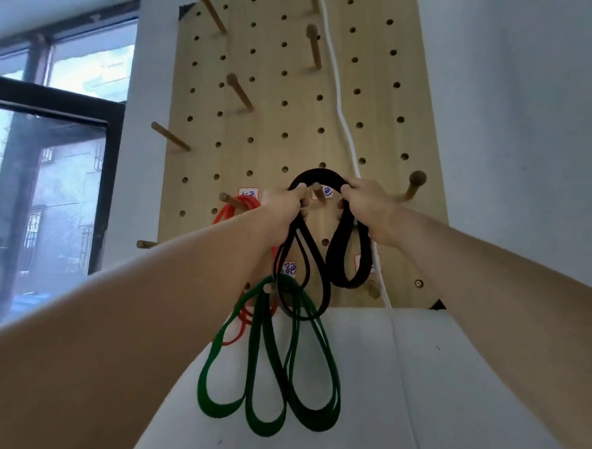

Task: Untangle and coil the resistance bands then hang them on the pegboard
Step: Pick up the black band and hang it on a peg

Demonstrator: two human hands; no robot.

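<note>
One black band (pixel 346 247), one green band (pixel 269 377), one red band (pixel 226 214), one pegboard (pixel 276 120), one white cord (pixel 344 124).

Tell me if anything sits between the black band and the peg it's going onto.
Nothing visible does. The black band arches just above the peg, gripped by the left hand and right hand on either side. The white cord runs down beside the right hand, off the peg.
</note>
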